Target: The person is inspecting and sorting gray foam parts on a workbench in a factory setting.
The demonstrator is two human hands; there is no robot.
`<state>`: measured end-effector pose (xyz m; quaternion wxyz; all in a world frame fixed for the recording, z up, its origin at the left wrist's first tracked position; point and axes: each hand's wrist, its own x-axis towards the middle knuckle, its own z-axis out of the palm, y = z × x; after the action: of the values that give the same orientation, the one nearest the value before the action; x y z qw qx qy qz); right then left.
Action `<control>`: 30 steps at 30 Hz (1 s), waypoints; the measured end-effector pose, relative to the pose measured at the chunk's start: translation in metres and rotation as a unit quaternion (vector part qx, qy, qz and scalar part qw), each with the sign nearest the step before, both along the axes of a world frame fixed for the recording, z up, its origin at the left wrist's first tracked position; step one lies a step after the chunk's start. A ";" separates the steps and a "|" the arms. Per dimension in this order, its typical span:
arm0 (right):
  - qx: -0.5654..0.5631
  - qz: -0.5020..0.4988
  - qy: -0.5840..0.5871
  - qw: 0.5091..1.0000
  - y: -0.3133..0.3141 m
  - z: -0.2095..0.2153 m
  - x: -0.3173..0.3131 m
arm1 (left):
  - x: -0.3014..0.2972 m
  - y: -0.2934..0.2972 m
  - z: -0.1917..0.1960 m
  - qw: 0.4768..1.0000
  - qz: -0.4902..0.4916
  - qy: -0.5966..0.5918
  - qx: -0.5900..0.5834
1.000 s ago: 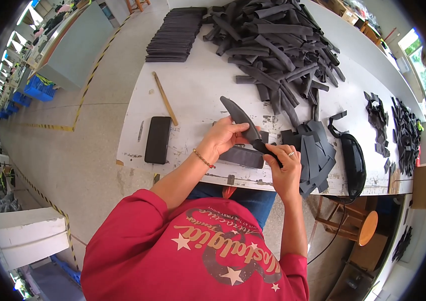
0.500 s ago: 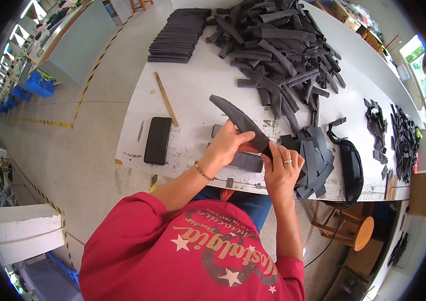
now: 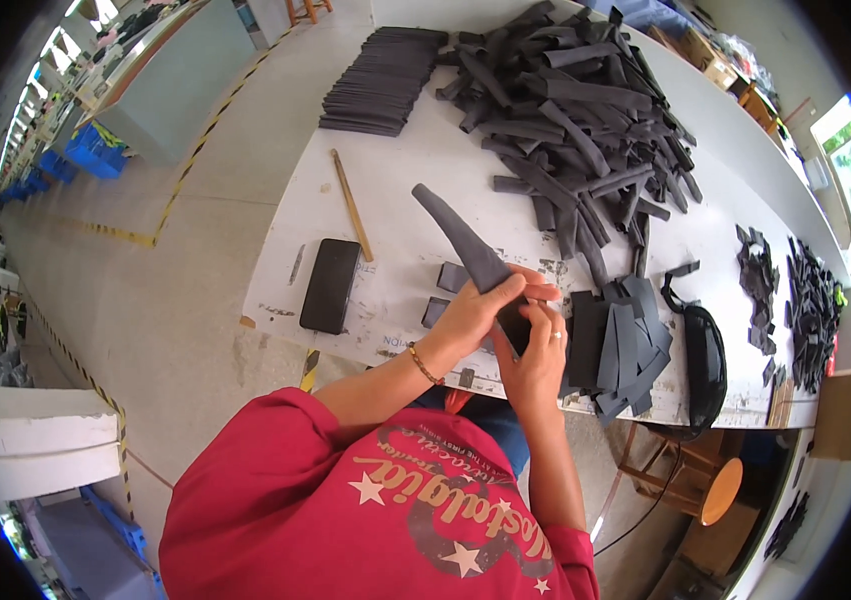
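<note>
A dark grey fabric tube (image 3: 457, 232) slants up and to the left above the near part of the white table, its narrow end free. My left hand (image 3: 480, 312) is closed around its lower part, thumb on top. Right beside it, my right hand (image 3: 535, 352) has its fingers bent against the tube's lower end, where a dark flat face shows between the hands. Whether that is the tube's opening or a separate piece I cannot tell. Two dark flat pieces, an upper one (image 3: 453, 277) and a lower one (image 3: 434, 312), lie partly hidden by my left hand.
Loose dark tubes (image 3: 585, 125) form a big heap at the back, beside a neat stack (image 3: 385, 82). Flat grey strips (image 3: 625, 340) and a black pouch (image 3: 703, 350) lie to the right. At left are a phone (image 3: 330, 285) and a wooden stick (image 3: 351, 205).
My right hand has come in against my left hand, and its fingers have curled further around the tube's lower end. The tube now points more steeply upward. The whole view has shifted slightly.
</note>
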<state>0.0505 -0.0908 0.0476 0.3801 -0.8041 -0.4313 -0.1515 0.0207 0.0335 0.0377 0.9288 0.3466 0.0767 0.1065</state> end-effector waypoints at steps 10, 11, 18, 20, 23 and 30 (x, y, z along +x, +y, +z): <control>0.006 0.036 0.046 0.998 0.000 -0.001 0.001 | -0.001 0.005 -0.004 0.998 0.003 0.009 -0.065; -0.005 0.034 0.069 0.997 -0.010 -0.005 -0.001 | -0.001 0.007 -0.003 0.998 0.008 0.009 -0.063; 0.013 0.066 0.064 0.996 -0.006 -0.007 0.005 | -0.003 -0.015 -0.011 0.998 0.010 -0.025 -0.054; 0.010 0.062 0.073 0.995 -0.008 -0.007 0.004 | -0.006 -0.002 -0.004 0.998 -0.019 -0.002 -0.053; 0.020 0.080 0.038 0.996 -0.012 -0.004 0.008 | -0.003 0.018 0.021 0.992 0.114 -0.023 -0.046; 0.041 0.088 0.021 0.995 -0.008 0.002 0.008 | -0.004 0.003 0.015 0.992 0.090 -0.063 -0.061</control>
<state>0.0586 -0.0988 0.0492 0.4330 -0.7502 -0.4855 -0.1183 0.0166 0.0368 0.0523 0.9377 0.2738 0.0554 0.2065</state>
